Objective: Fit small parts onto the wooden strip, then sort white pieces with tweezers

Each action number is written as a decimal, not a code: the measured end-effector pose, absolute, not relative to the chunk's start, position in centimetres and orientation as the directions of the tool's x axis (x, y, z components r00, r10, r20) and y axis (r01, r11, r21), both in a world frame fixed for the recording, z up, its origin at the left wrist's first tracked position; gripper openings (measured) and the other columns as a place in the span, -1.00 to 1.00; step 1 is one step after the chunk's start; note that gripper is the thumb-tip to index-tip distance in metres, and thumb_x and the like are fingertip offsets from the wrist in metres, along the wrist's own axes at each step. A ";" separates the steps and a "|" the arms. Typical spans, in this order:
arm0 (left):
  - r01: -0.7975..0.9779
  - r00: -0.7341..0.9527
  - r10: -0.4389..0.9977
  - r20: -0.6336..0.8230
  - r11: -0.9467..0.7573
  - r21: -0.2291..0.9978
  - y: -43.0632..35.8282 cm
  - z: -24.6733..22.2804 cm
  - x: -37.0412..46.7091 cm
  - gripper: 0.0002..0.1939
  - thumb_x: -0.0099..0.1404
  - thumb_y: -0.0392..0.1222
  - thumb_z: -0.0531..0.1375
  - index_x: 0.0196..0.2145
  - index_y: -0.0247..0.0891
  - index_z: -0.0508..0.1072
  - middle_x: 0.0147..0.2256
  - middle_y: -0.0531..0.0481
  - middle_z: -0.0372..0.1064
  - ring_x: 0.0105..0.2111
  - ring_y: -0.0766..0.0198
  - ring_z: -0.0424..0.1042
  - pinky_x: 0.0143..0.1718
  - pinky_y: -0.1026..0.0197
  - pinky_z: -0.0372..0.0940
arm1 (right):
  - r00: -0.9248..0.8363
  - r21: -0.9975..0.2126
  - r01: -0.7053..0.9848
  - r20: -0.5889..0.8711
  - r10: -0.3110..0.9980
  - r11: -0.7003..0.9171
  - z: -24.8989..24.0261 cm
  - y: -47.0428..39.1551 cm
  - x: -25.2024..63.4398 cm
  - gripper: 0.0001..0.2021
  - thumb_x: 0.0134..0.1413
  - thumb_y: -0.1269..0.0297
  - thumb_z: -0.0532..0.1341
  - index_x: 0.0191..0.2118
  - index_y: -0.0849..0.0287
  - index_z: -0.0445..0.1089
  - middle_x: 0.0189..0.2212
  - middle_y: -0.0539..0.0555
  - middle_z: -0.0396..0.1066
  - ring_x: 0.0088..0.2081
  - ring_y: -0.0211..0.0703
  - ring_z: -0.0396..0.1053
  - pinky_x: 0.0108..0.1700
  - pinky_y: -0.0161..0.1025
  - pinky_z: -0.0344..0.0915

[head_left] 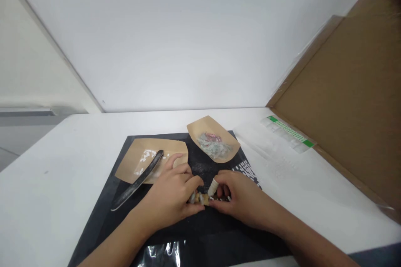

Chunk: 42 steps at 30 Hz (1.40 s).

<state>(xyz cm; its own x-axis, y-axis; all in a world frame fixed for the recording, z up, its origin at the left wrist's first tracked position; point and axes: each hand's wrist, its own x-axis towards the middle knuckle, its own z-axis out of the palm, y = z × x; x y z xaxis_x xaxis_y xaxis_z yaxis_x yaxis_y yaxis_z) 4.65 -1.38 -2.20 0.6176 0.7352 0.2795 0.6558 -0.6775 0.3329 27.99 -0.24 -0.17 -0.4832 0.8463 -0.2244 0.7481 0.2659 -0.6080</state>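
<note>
Two bare hands meet over a small yellow-and-brown strip (205,199) near the middle of a black mat (150,229); the left hand (175,190) is curled, thumb and fingers gripping the strip's left part, where pale, translucent pieces (201,197) show between the fingertips; the right hand (239,194) is closed about the other end, its thumb along the near side, with small white bits (219,199) at its fingertips; a ribbed, cream-coloured covering (213,187), apparently a finger sleeve though partly hidden, sits at the right index finger. Beyond the left hand, a brown paper sheet (130,162) bears scattered white pieces (147,155); a long, dark, curved tool (138,184) lies across it and onto the mat; a second brown paper sheet (202,123), at the mat's far edge, holds a heap of grey-green and pinkish scraps (214,145); rows of white pieces (247,171) lie just past the right hand; a clear packet with a green label (291,133) rests on the white table (319,200), beside a cardboard panel (354,104).
</note>
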 end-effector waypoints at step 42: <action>0.667 0.594 0.751 0.289 -0.661 0.345 -1.5 -2.2 5.1 -0.71 0.15 -0.04 0.44 -0.21 -0.11 0.50 -0.33 0.06 0.51 -0.16 0.07 0.44 0.30 -0.24 -0.09 | -0.676 -0.583 0.618 -0.050 0.735 0.528 1.4 2.5 31.3 -0.88 0.16 0.41 0.31 -0.21 0.14 0.38 -0.29 -0.02 0.53 -0.24 -0.17 0.47 -0.20 -0.28 0.26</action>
<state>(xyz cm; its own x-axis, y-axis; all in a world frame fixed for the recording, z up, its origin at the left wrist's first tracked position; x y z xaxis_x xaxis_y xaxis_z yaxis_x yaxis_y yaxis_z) 5.08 -1.51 -2.24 0.5940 0.7506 0.2894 0.6670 -0.6607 0.3445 31.30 2.54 1.41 -0.6759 0.7353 -0.0497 0.6176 0.5284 -0.5825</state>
